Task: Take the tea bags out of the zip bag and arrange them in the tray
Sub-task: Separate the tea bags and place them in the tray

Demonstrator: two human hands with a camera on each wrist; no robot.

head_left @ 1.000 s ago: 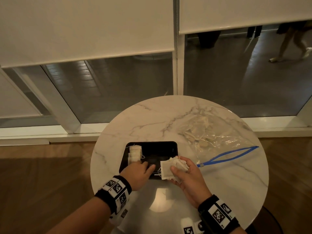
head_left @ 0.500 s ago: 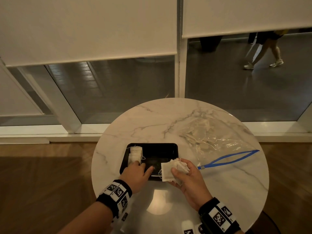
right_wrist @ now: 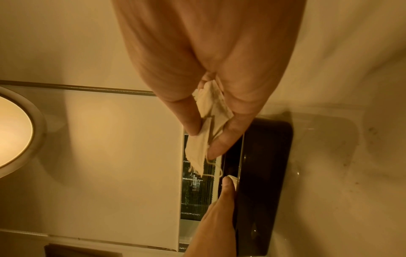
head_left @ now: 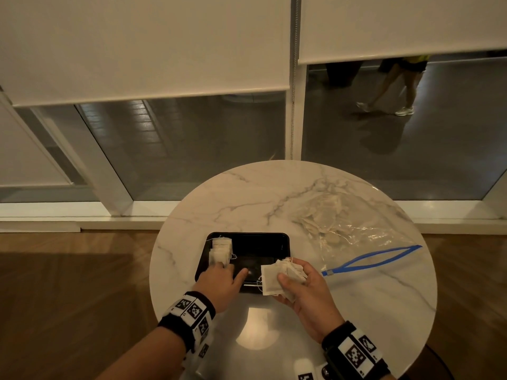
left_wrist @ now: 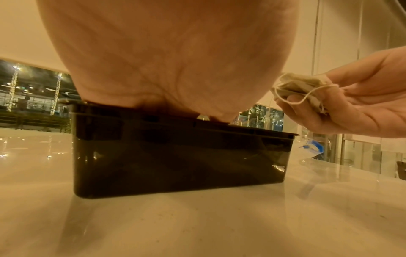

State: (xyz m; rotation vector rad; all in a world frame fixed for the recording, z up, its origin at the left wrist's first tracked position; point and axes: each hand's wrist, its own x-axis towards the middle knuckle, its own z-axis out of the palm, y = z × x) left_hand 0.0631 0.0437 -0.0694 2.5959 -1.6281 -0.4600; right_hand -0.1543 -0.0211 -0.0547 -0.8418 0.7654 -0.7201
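At the round marble table (head_left: 356, 297), my right hand (head_left: 304, 289) grasps a bunch of tea bags (head_left: 277, 278) just above the near right corner of the black tray (head_left: 284, 242). My left hand (head_left: 222, 283) reaches into the tray beside a stack of tea bags (head_left: 220, 250) at its left end; its grip I cannot tell. The zip bag (head_left: 354, 231) lies to the right, more tea bags inside.

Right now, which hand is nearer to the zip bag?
Right. The right hand holds tea bags just beside the zip bag; the left hand rests at the tray, farther away.
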